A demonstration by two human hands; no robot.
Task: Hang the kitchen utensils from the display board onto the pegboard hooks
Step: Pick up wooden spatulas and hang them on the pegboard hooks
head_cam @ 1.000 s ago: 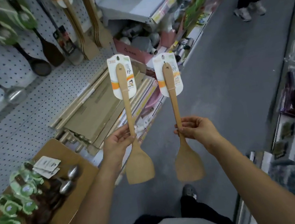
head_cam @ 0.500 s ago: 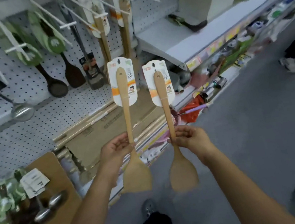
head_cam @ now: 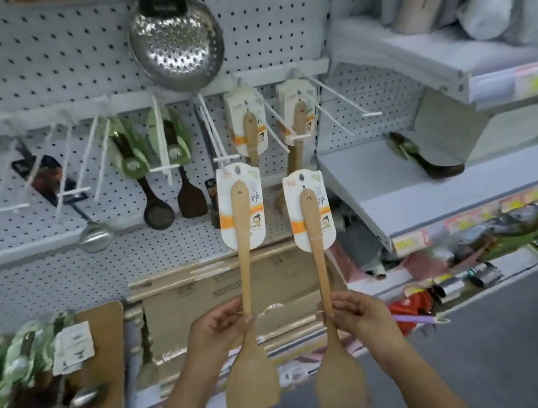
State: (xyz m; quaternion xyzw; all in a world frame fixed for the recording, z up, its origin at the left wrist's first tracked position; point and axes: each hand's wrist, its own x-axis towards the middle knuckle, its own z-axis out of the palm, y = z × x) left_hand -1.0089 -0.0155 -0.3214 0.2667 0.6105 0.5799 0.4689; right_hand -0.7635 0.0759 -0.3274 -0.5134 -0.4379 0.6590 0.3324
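My left hand (head_cam: 214, 329) grips a wooden spatula (head_cam: 251, 384) by the lower handle, blade down, its white label card up. My right hand (head_cam: 359, 315) holds a second, matching wooden spatula (head_cam: 340, 391) the same way. Both are upright in front of the white pegboard (head_cam: 31, 47). Just above them, two identical carded spatulas (head_cam: 248, 127) hang on white hooks. An empty hook (head_cam: 343, 100) sticks out to the right of those. The brown display board (head_cam: 108, 347) at lower left carries several green-carded dark spoons and metal ladles.
A large perforated metal skimmer (head_cam: 176, 40) hangs high at centre. Dark wooden spoons (head_cam: 158, 212) and a steel ladle (head_cam: 96, 236) hang to the left. Flat cardboard boxes (head_cam: 204, 292) lie below the pegboard. Grey shelves (head_cam: 431, 188) with goods stand to the right, above the grey floor.
The view has tilted up from the aisle floor toward the pegboard. Both spatulas have been raised closer to the hooks, still held upright and side by side.
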